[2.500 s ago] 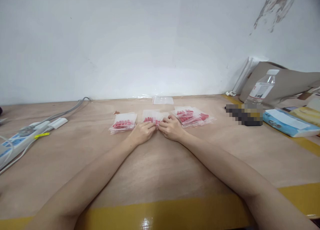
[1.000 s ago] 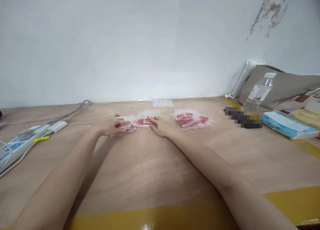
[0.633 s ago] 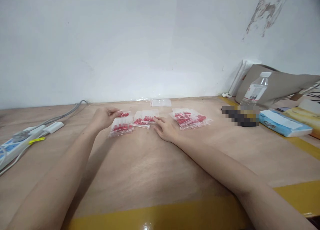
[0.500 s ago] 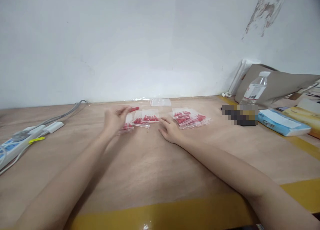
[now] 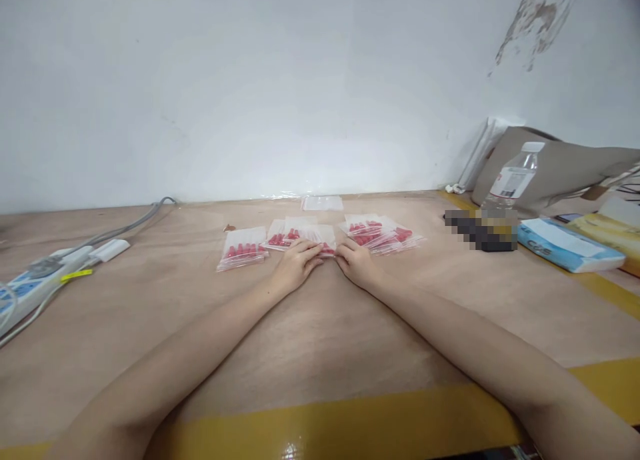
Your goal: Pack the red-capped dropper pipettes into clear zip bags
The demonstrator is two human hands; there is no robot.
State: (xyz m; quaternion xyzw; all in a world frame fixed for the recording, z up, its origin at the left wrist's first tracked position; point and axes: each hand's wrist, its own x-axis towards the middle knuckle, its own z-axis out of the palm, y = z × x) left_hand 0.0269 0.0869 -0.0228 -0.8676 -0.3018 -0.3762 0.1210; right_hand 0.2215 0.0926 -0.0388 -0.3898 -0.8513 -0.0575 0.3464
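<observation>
A small clear zip bag (image 5: 321, 233) with red pieces in its lower end lies in the middle of the table, between my two hands. My left hand (image 5: 299, 267) is closed on its left lower edge, and my right hand (image 5: 356, 263) pinches the right lower corner. Just behind and left are more bags of red pieces (image 5: 279, 233), partly overlapped. Farther left lies another filled bag (image 5: 243, 248), flat on the table. To the right of my right hand, several filled bags (image 5: 373, 232) overlap in a pile. My fingers hide part of the held bag's contents.
Flat bags (image 5: 323, 203) lie by the wall. A power strip (image 5: 45, 283) with a grey cable is at the left. Farther right are a pixelated dark object (image 5: 487, 233), a water bottle (image 5: 515, 177), a blue tissue pack (image 5: 567, 245) and a grey bag (image 5: 560, 160).
My left hand has moved right and nearer from the left-hand bag, where it pinched something red. Both hands now meet at the middle bag. The left-hand bag is uncovered.
</observation>
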